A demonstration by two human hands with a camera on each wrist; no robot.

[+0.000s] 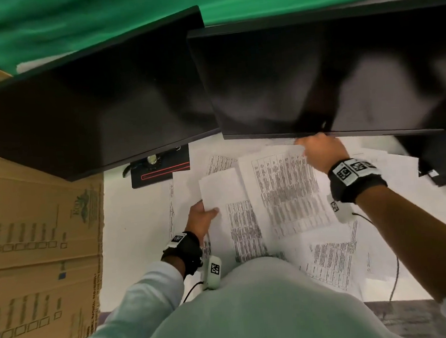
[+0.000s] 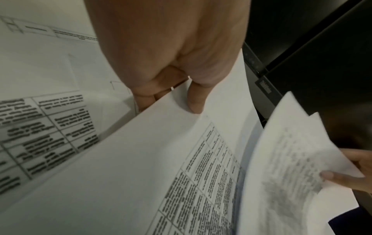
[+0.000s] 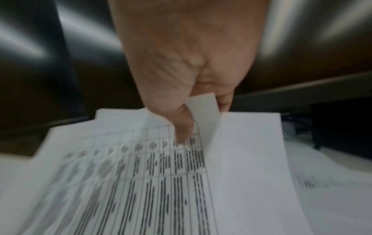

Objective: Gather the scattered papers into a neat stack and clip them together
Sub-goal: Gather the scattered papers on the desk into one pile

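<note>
We saw many papers (image 1: 330, 261) spread over a white desk (image 1: 130, 229), most of them printed with tables. Some lay near the front edge, close to the person's body, and more lay toward the right edge.

The left hand (image 1: 201, 218) held one sheet (image 1: 226, 195) by its left side near the middle of the desk. Its thumb (image 2: 196, 101) lay on top of the sheet and its other fingers were curled under, so the sheet was pinched between them.

The right hand (image 1: 320, 150) was at the back of the desk, just under the edge of the right screen (image 1: 316, 76). It held another sheet (image 1: 285, 190) by its far end, with the thumb (image 3: 182, 127) pressed on the printed side. That sheet lay partly over the left hand's sheet and looked lifted off the desk.

The left screen (image 1: 92, 112) stood at the back. A cardboard box (image 1: 35, 237) stood along the left edge.

We could not see a clip.
</note>
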